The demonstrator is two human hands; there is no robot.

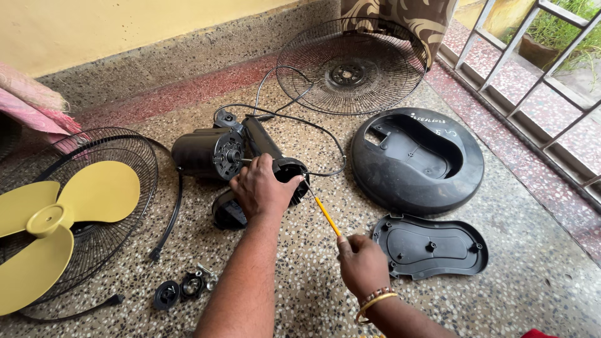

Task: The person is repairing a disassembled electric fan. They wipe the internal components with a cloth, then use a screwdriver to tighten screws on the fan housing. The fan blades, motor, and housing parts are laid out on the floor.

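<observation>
In the head view, the person worked on a dismantled pedestal fan spread over the floor. The left hand (263, 188) lay on the black fan neck piece (285, 172), fingers curled around it, holding it steady beside the black motor (206, 153). The right hand (362, 263) was clenched around the handle of a yellow screwdriver (325, 214), whose tip reached the neck piece just under the left hand. It seemed that the step in hand was the loosening or tightening of a screw on this part; which one could not be told. The next move would probably call for firm pressure along the tool, with the left hand keeping the part from turning.

A black power cord (313, 128) looped behind the motor. To the right lay the round black base (432, 178), upside down, and near it a black cover plate (432, 247). The yellow blade (56, 219) rested in one wire guard (134, 159) at the left; a second wire guard (350, 66) lay farther away. Small knobs and screws (188, 286) lay near the left forearm.

The surface was a speckled terrazzo floor (300, 288). A yellow wall (125, 25) stood behind, and a metal window grille (532, 69) was at the right.
</observation>
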